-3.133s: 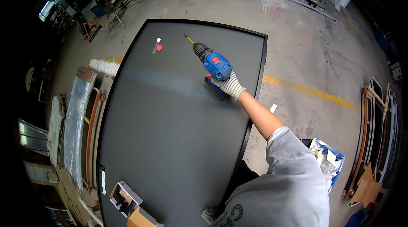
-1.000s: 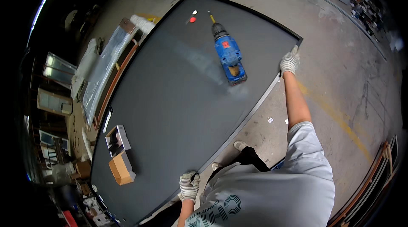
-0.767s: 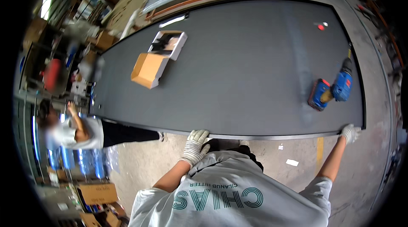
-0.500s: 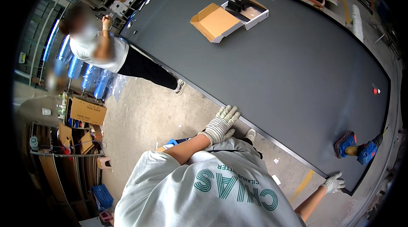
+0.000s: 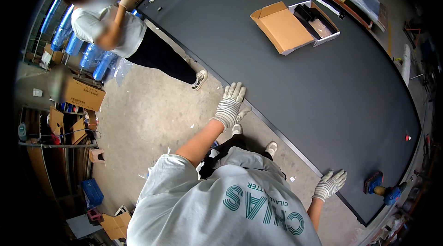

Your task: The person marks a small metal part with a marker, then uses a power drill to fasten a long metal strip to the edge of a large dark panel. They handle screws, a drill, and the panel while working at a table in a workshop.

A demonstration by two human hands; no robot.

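Note:
A large dark grey panel (image 5: pixel 295 94) with a pale metal edge lies in front of me. My left hand (image 5: pixel 231 105), in a striped white work glove, rests at that near edge with its fingers stretched out and the thumb apart. Further right along the same edge, my right hand (image 5: pixel 330 184) wears a matching glove and lies with fingers spread over the panel's border. Neither hand holds anything. Nearest the right hand is a blue and black cordless drill (image 5: pixel 384 189), lying on the panel near its right corner.
On the panel's far part stands an opened cardboard box (image 5: pixel 281 29) with black parts inside. A small red item (image 5: pixel 408 138) lies near the right edge. At the left a person (image 5: pixel 134 38) in a white shirt stands beside the panel. Shelves with cardboard (image 5: pixel 55 154) line the left side.
My right hand has moved leftward along the edge, away from the corner. My left hand has shifted along the edge too. The view has swung, and the other person's hands now reach toward the panel.

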